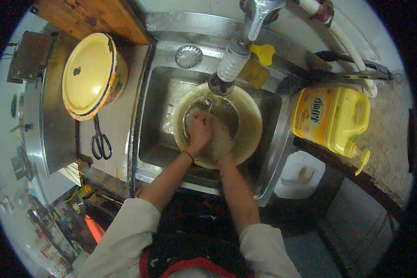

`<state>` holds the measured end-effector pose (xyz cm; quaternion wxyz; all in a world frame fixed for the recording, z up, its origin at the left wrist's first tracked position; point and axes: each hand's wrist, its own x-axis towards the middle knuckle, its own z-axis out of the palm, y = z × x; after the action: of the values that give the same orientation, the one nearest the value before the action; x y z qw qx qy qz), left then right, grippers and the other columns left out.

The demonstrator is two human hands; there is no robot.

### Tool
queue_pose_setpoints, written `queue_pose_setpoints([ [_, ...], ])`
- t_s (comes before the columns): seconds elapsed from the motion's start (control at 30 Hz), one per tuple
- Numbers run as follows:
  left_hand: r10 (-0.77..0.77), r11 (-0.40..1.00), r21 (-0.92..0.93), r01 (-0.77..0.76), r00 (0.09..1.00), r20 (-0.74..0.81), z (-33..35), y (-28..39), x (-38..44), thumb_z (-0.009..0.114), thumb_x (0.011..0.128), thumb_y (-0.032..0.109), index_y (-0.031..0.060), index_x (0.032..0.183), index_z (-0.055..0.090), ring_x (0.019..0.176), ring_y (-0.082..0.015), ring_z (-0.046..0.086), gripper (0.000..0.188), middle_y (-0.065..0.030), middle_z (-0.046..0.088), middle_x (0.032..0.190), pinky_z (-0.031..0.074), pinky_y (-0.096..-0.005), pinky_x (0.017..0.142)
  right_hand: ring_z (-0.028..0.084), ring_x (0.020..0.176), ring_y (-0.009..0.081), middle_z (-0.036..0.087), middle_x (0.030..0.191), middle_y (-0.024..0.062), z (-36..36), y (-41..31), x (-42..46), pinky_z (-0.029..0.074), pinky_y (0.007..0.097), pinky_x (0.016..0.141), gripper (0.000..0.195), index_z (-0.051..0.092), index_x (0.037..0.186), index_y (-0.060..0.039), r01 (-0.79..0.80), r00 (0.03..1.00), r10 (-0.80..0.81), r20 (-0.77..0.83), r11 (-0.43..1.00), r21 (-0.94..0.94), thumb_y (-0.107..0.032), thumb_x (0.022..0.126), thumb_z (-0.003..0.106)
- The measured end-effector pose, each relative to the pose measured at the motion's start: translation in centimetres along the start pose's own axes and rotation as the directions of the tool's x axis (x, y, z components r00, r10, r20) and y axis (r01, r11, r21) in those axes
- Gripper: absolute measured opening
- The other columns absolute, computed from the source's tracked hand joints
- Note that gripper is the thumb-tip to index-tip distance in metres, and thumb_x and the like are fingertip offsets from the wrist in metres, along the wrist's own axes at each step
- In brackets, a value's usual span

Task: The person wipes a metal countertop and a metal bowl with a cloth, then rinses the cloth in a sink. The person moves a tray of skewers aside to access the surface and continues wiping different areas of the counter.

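A round, pale metal basin [252, 120] holding water sits in the stainless steel sink [156, 139] before me. Both my hands are inside it, close together. My left hand [199, 131] has its fingers curled near the basin's middle, and a dark band circles that wrist. Beside it, my right hand [221, 140] looks blurred and pale, apparently under the water. Whether either hand grips something is hidden by the blur and the water. The faucet's white-wrapped spout [232, 62] hangs over the basin's far rim, just beyond my fingers.
On the left counter stand a yellow lidded enamel pot [87, 76] and black-handled scissors [100, 144]. A round sink strainer [188, 56] and a yellowish sponge [255, 73] lie behind the basin. A yellow detergent jug [347, 114] with pump lies at right, near a white ribbed tray [292, 186].
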<state>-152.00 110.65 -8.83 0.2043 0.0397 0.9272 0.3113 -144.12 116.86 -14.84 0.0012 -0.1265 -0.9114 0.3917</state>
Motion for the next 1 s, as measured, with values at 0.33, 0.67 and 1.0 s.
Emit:
queue_pose_setpoints([
  [0.33,-0.035,0.998,-0.036,0.043,0.978,0.206,3.7,-3.4,0.9,0.049,0.086,0.033,0.0137,0.115,0.052,0.105,-0.0322,0.048,0.035,-0.0155,0.051,0.114,0.038,-0.0432,0.087,0.038,0.118,0.0323,0.041,0.128,0.0164,0.4,0.0,-0.4,0.027,0.0418,0.101,0.050,0.037,0.127,-0.0035,-0.201,0.979,0.202,0.003,0.972,0.118,-0.025,0.083,0.046],
  [0.67,-0.123,0.749,-0.602,0.275,0.952,0.282,3.5,-3.7,-0.3,0.043,0.090,0.029,-0.0025,0.110,0.050,0.104,-0.0309,0.050,0.038,-0.0214,0.050,0.114,0.039,-0.0381,0.087,0.045,0.110,0.0274,0.051,0.114,0.0129,-2.1,-1.7,-1.1,0.034,0.0386,0.093,0.032,0.050,0.112,-0.0048,-0.021,0.999,0.019,-0.026,0.997,-0.073,-0.020,0.085,0.045],
  [1.0,0.320,0.846,-0.475,-0.243,0.943,0.087,6.5,-8.4,-0.6,0.045,0.089,0.023,-0.0013,0.099,0.058,0.082,-0.0238,0.055,0.029,-0.0151,0.057,0.096,0.044,-0.0359,0.073,0.032,0.125,0.0301,0.043,0.130,0.0127,-2.2,-1.8,-1.5,0.019,0.0485,0.104,0.040,0.045,0.122,-0.0043,0.007,0.990,0.019,0.142,0.984,-0.178,-0.018,0.085,0.038],
])
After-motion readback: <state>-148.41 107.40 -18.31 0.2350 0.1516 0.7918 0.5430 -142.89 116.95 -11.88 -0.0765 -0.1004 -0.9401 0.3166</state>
